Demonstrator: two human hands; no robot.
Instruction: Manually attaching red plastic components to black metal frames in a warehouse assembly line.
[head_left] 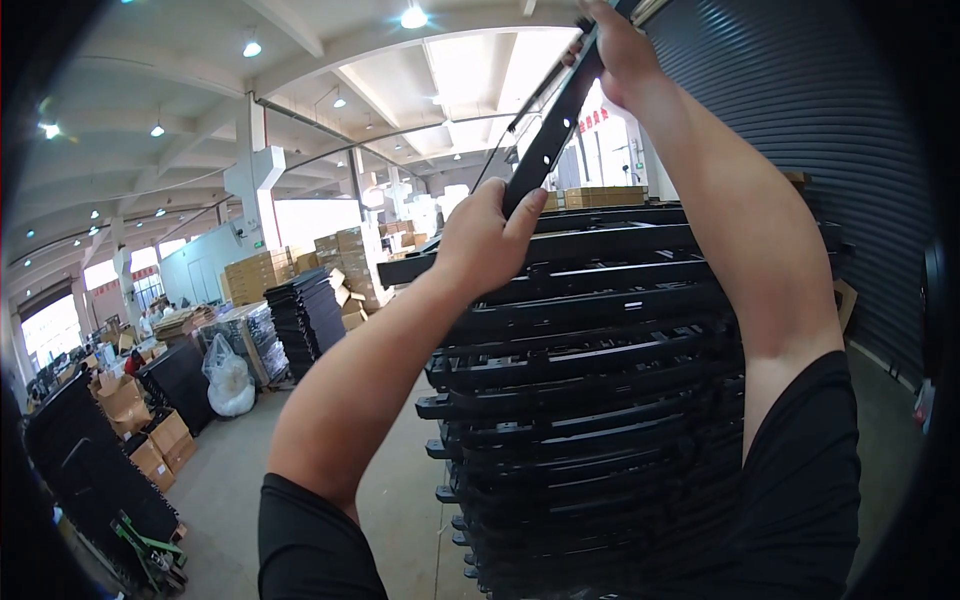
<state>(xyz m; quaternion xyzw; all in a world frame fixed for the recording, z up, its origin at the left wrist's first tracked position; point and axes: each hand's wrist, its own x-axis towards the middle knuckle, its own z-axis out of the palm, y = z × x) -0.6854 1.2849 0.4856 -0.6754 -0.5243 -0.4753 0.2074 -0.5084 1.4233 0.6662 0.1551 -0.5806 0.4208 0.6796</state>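
Both hands up on one long black metal frame piece (553, 125), lifted above a tall stack of black frames (590, 380). Left hand (483, 243) closed around the piece's lower end, thumb wrapped over its near face, just above the stack's top layer. Right hand (620, 50) closed on the upper end, arm stretched high, well above the stack. Both grips tight on the piece, nothing else held.

Long axis steeply tilted: low end toward the left hand, high end up and to the right toward the right hand and the ceiling lights. Thin black rods trailing off the piece's upper part, slanting down-left above the stack. Left hand the nearer one to the stack's top; lower end of the piece almost touching the uppermost frame, contact not clear.

Left of the stack: concrete floor, further piles of black panels (305, 310), brown cardboard boxes (262, 272), a white plastic sack (228, 385). Right of the stack: a dark ribbed roller shutter (800, 90).
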